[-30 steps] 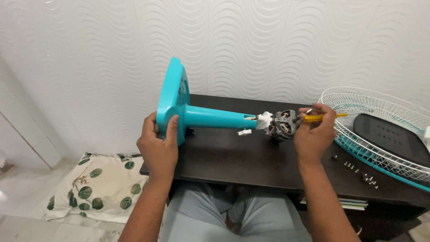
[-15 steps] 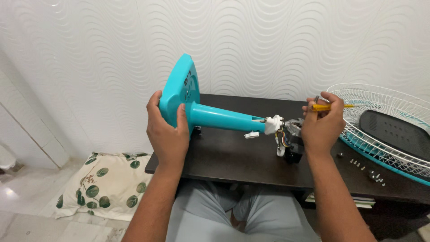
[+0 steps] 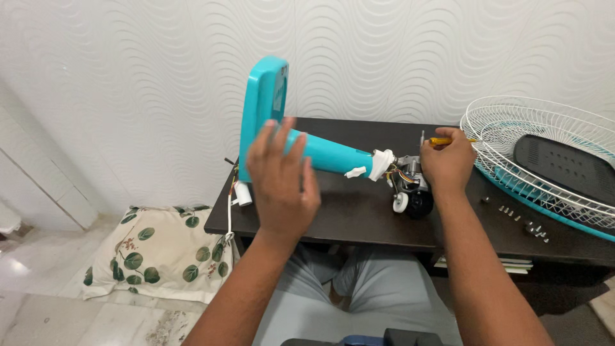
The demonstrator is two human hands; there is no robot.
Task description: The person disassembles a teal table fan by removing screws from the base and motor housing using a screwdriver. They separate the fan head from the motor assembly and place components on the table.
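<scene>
A teal fan stand lies tilted over the dark table, its square base raised at the left. The bare motor with coloured wires hangs at its right end, resting on the table. My left hand sits on the teal neck near the base, fingers spread upward. My right hand is closed around a yellow-handled screwdriver, just right of the motor, its metal tip pointing left.
A white wire fan guard with a black panel lies on the table's right side. Several small screws lie beside it. A leaf-print cushion lies on the floor at left. The wall stands close behind.
The stand has swung more upright at its base end and the motor has dropped onto the table. My left hand loosened, fingers now spread. My right hand lifted off the motor with the screwdriver.
</scene>
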